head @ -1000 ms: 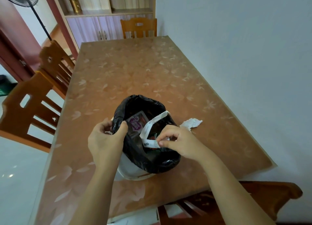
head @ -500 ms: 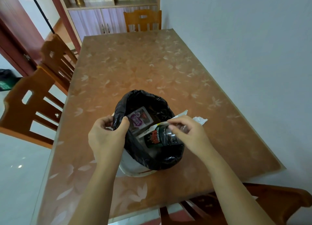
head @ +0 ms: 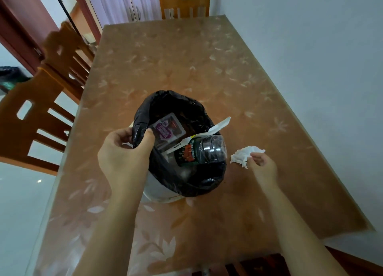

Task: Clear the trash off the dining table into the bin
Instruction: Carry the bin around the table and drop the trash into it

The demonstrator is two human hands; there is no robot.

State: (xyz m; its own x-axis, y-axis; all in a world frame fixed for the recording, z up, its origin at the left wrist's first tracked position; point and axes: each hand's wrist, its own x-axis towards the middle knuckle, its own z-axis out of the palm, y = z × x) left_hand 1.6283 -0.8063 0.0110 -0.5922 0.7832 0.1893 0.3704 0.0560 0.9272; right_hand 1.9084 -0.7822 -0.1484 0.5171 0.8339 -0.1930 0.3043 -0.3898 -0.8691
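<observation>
Floor: a pale glossy tiled floor point(head: 18, 193) is showing at the far left, catching a small glint of light.
Chairs: two orange-brown wooden slat-back chairs point(head: 31, 118) are standing along the table's left edge; a third matching wooden chair point(head: 183, 3) is standing at the far end.
Table: a long brown dining table with a glossy leaf-patterned cover point(head: 207, 68) is running away from the camera, its right edge lying against the wall.
Left hand point(head: 124, 157): it is pinching the near-left rim of the black liner.
Bin: a small white bin lined with a black plastic bag point(head: 186, 180) is sitting on the table, holding a purple-labelled packet point(head: 167, 128), a dark plastic bottle point(head: 201, 151) and a white paper strip point(head: 209, 132) sticking out over the rim.
Tissue: a crumpled white tissue point(head: 244, 154) is lying on the table just right of the bin.
Right hand point(head: 262, 166): its fingertips are closing on the tissue's edge.
Wall: a plain pale grey wall point(head: 310, 48) is filling the right side.
</observation>
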